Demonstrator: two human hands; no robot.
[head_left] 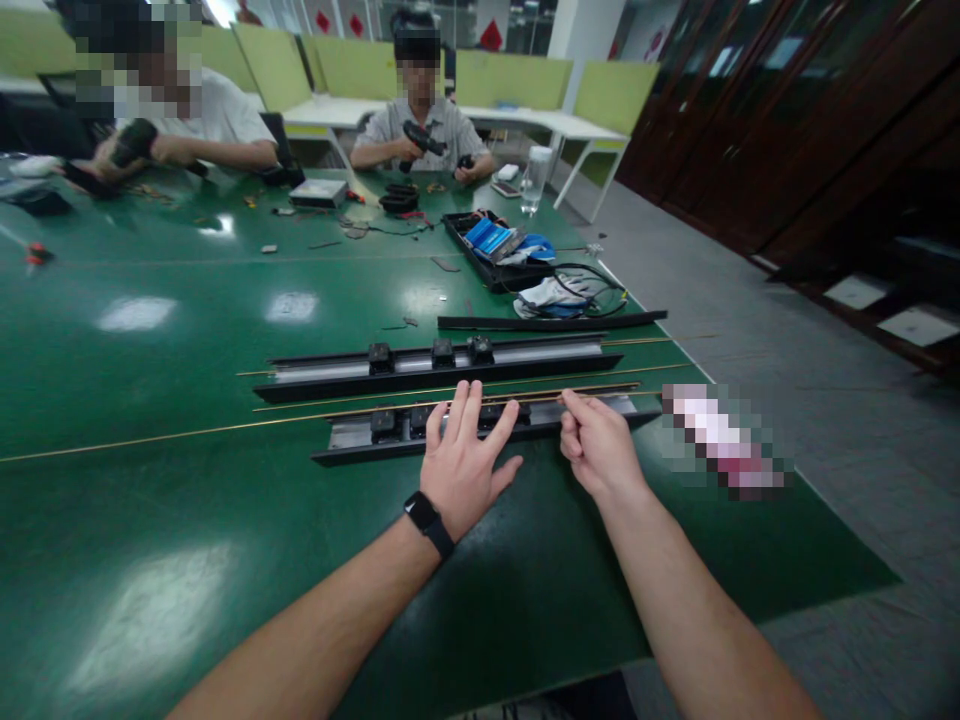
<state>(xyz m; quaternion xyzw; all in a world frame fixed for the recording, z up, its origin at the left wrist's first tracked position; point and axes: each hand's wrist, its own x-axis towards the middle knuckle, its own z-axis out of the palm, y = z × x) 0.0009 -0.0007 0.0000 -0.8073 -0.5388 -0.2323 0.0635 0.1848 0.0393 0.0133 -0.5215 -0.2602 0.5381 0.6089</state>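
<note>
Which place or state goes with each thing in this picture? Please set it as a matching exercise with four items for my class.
1. left hand
2. right hand
3. black watch
4. clear bottle

A. closed at a golden rod
B. upright near the table's edge
C. spread open over the near rail
D. strapped around a wrist

Pairs: 1-C, 2-A, 3-D, 4-B

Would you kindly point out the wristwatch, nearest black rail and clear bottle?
Wristwatch (421, 510), head view: its face.
Nearest black rail (541, 428), head view: its front wall.
Clear bottle (534, 183), head view: its body.
</note>
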